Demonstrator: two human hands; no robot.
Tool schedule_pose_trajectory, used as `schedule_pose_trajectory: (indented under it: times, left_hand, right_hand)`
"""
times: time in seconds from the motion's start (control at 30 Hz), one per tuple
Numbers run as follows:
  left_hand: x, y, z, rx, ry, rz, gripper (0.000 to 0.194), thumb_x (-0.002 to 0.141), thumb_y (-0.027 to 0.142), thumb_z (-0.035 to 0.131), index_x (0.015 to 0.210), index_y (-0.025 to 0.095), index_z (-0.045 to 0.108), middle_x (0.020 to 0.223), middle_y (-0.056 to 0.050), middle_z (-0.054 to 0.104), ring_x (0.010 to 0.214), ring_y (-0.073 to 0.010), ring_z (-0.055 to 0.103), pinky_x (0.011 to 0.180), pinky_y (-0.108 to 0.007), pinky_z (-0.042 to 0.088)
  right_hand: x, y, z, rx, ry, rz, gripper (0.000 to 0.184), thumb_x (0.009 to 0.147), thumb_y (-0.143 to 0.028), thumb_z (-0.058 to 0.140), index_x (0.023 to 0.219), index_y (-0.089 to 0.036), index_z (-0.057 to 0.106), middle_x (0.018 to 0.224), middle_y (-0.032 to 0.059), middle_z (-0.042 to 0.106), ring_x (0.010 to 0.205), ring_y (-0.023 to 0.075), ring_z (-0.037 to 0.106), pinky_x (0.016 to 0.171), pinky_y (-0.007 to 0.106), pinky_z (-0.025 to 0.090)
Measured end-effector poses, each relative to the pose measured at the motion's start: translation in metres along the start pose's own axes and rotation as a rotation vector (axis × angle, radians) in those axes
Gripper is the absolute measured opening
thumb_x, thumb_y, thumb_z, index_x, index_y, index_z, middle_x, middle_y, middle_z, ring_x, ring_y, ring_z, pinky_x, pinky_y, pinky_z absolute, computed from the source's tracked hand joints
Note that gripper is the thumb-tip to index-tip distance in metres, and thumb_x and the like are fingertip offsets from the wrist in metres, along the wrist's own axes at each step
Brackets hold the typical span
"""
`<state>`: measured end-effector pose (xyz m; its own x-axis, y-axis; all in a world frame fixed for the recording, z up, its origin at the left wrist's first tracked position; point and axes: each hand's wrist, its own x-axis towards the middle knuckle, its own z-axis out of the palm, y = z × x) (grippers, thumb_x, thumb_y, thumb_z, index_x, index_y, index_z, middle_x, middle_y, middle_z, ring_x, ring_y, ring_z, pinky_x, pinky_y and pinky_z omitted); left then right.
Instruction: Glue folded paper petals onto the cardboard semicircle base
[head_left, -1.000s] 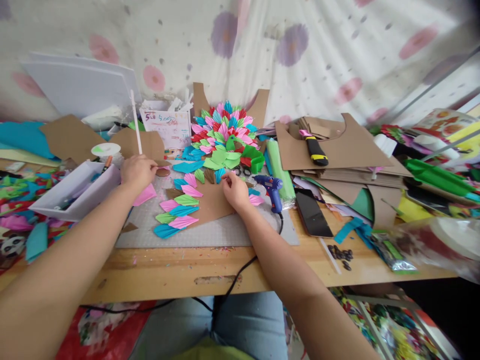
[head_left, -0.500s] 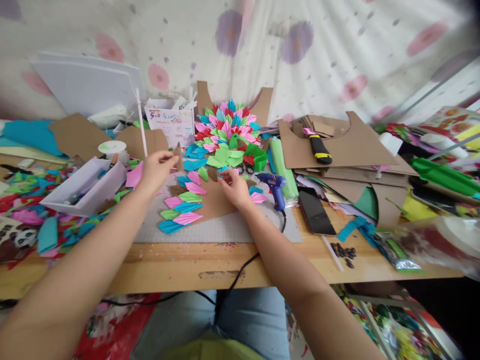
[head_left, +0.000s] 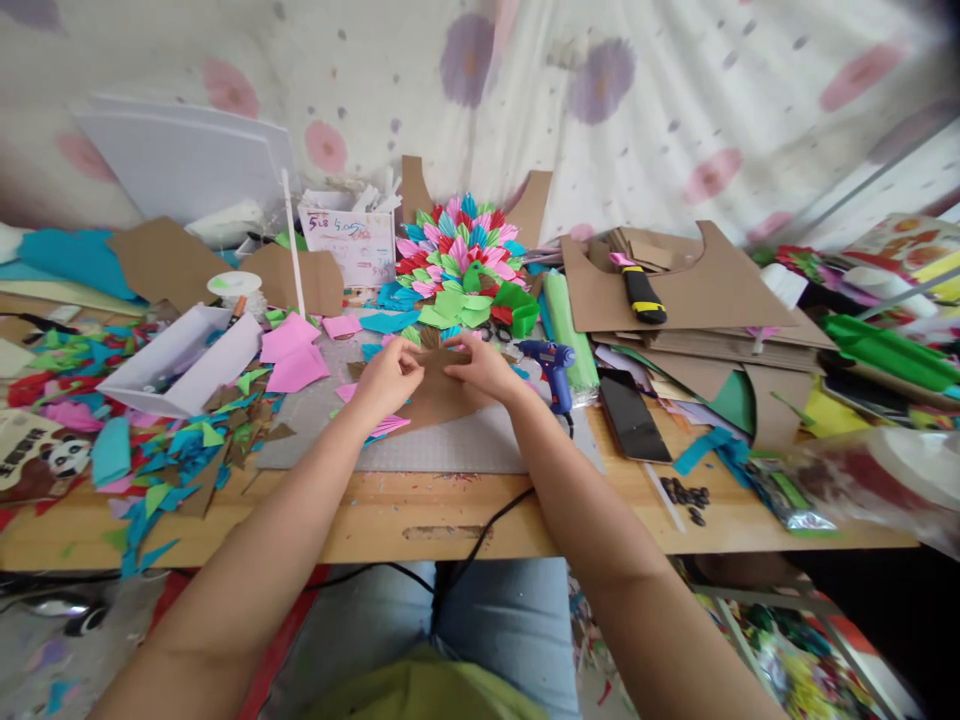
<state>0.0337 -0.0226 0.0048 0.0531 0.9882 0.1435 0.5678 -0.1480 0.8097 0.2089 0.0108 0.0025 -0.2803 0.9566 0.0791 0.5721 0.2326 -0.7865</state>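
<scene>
On the grey mat (head_left: 480,455) lies a brown cardboard piece (head_left: 442,405) edged with pleated paper petals in pink, green, blue and brown. My left hand (head_left: 391,378) is at its upper left part, thumb and fingers closed on a brown paper petal (head_left: 430,338). From the other side my right hand (head_left: 486,370) meets the same spot, thumb and forefinger bent at the brown paper. Brown on brown makes the petal's outline hard to see. My hands and forearms hide many of the side petals. A blue glue gun (head_left: 553,370) stands right of my right hand.
Behind stands a cardboard shape covered with colourful petals (head_left: 469,240). Left are a white tray (head_left: 184,370), pink paper (head_left: 294,360) and many scraps. On the right lie a phone (head_left: 634,415), a yellow-black cutter (head_left: 643,295) and stacked cardboard (head_left: 697,345). A black cord (head_left: 491,530) crosses the table edge.
My left hand has moved right and down from above the mat's left side, bringing the brown paper to the cardboard. My right hand has shifted slightly right, and the hands are now close together.
</scene>
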Motion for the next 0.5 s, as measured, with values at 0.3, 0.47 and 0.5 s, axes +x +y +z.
schedule_pose_trajectory:
  times: [0.3,0.47,0.5]
  left_hand:
    - [-0.008,0.006,0.015,0.509,-0.102,0.397,0.006,0.077,0.018,0.056,0.078,0.017,0.061,0.084,-0.006,0.060,0.087,-0.0203,0.055,0.081,-0.034,0.042]
    - [-0.007,0.001,0.019,0.548,-0.117,0.389,0.008,0.076,0.019,0.058,0.078,0.018,0.065,0.084,-0.006,0.062,0.087,-0.0212,0.055,0.080,-0.035,0.042]
    - [-0.007,0.000,0.019,0.542,-0.111,0.384,0.008,0.077,0.019,0.058,0.078,0.018,0.065,0.085,-0.005,0.062,0.087,-0.0207,0.056,0.079,-0.035,0.042]
  right_hand:
    - [-0.003,-0.003,-0.006,-0.500,0.031,-0.252,0.037,0.070,-0.016,0.066,0.107,-0.015,0.061,0.104,0.0098,0.060,0.098,0.0218,0.052,0.086,0.033,0.040]
    - [-0.015,0.004,-0.018,-0.457,0.011,-0.299,0.006,0.076,-0.015,0.061,0.080,-0.016,0.066,0.086,0.0053,0.063,0.088,0.0179,0.053,0.083,0.030,0.039]
    - [-0.019,0.007,-0.018,-0.457,-0.020,-0.306,0.004,0.076,-0.015,0.062,0.078,-0.016,0.066,0.084,0.0046,0.064,0.086,0.0173,0.053,0.082,0.030,0.038]
